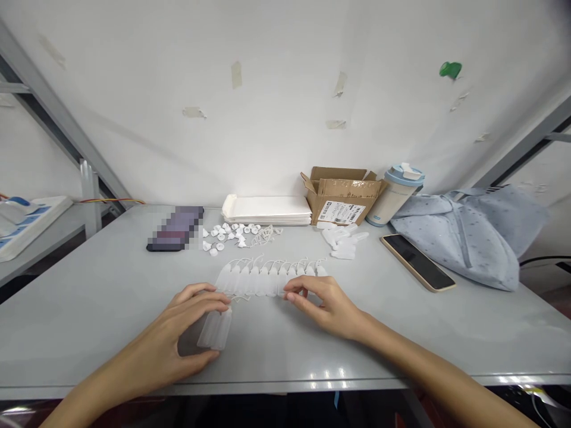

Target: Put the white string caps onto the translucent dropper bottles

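My left hand (pixel 178 333) curls over a pair of small translucent plastic bottles (pixel 215 329) lying on the grey table (pixel 89 309), thumb below and fingertips above them. My right hand (pixel 323 303) rests to the right, fingertips pinched at the near end of a row of several similar white bottles (pixel 267 278) laid side by side. Whether it grips one is unclear.
Behind the row lie loose white caps (pixel 227 235), a white stack of flat trays (pixel 266 209), a cardboard box (pixel 342 193), more white parts (pixel 343 241), a blue-lidded cup (pixel 395 193), a phone (pixel 417 261), a pale blue bag (pixel 473 232) and a dark phone (pixel 176 229).
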### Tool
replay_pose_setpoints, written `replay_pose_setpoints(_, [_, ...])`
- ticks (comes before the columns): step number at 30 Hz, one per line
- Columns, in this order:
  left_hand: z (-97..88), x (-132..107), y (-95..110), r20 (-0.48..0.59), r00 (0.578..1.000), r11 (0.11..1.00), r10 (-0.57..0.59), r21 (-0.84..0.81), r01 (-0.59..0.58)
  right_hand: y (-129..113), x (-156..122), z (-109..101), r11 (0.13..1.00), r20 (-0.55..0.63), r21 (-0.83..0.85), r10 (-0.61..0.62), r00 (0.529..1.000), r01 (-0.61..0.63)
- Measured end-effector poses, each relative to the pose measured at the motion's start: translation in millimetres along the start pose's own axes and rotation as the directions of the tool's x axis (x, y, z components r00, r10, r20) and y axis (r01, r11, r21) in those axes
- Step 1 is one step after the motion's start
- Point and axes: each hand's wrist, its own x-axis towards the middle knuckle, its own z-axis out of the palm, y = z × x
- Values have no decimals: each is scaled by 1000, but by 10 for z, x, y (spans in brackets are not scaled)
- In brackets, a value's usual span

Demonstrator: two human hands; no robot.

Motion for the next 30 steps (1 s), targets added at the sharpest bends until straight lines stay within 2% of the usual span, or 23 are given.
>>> replay_pose_setpoints(5, [-102, 204, 126, -17, 1000, 999, 26, -39, -27, 20, 27, -10, 1000, -12, -5, 9, 1000, -9])
replay_pose_setpoints(7, [-165, 335, 205, -13, 998, 996, 67, -63, -68, 28, 36, -23, 1000, -30, 0, 21, 999, -21])
replay_pose_setpoints(11, [-331, 649, 345, -71, 992, 988, 107, -103, -114, 38, 46, -73, 999, -89, 19, 42, 995, -40])
replay_pose_setpoints(16, [-474, 1154, 340, -113, 991, 995, -65, -87, 56, 142, 82, -176, 998, -192, -15, 55, 980, -59])
replay_pose_setpoints(19, [-398, 1458, 227, -130, 991, 999, -38, -13, 37, 290, 120, -259, 991, -297, -103, 50, 954, -84])
replay_pose_setpoints(22, [-219, 1655, 94, -137, 990, 999, 18, 33, -13, 473, 154, -354, 965, -367, -220, 53, 929, -141])
replay_pose_setpoints(27, [12, 1706, -54, -154, 980, 988, 129, 108, -113, 773, 200, -466, 865, -349, -490, -81, 934, -108])
replay_pose_setpoints(30, [51, 1690, -93, -144, 978, 979, 149, 160, -126, 885, 224, -485, 793, -307, -591, -46, 951, -152])
